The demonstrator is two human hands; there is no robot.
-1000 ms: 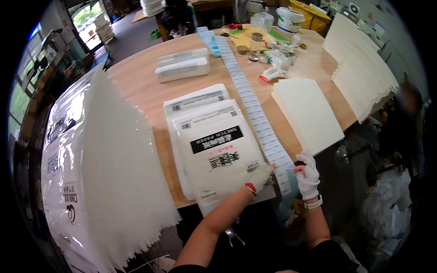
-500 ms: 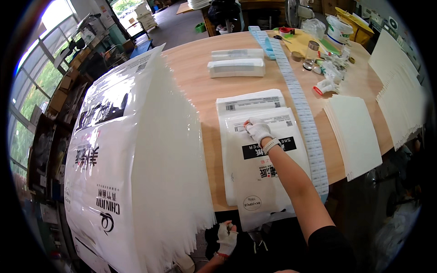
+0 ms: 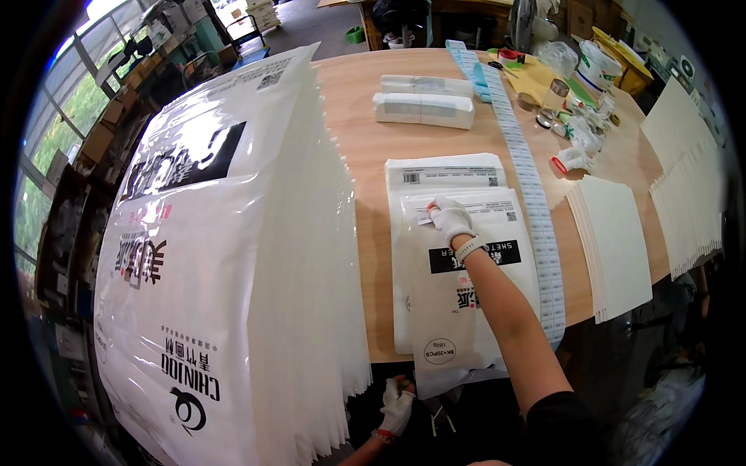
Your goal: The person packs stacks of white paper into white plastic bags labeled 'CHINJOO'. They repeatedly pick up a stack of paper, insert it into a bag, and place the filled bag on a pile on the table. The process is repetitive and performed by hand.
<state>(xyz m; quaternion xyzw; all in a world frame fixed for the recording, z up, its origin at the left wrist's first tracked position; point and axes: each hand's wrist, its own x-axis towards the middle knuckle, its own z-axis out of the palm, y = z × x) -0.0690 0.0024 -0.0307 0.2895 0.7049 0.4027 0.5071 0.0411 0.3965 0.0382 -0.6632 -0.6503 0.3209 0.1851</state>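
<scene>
A stack of white printed bags (image 3: 466, 311) lies on the wooden table (image 3: 365, 147), its lower end hanging over the front edge. My right hand (image 3: 449, 219), in a white glove, rests on the upper part of the top bag, with fingertips pinching a small white sticker (image 3: 424, 220) against it. My left hand (image 3: 398, 404), also gloved, is below the table edge, fingers curled next to the overhanging corner of the bag. Whether it grips the bag is unclear. A long strip of label stickers (image 3: 536, 210) runs down the table just right of the bags.
A tall fanned pile of large white printed bags (image 3: 233, 256) fills the left side. Stacks of cream sheets (image 3: 618, 245) lie at the right. Two wrapped white packs (image 3: 423, 109), jars, tape and a white tub (image 3: 602, 66) stand at the back.
My right hand left the label strip at the table's front and now presses a sticker onto the top bag. My left hand dropped from the bag to below the table edge.
</scene>
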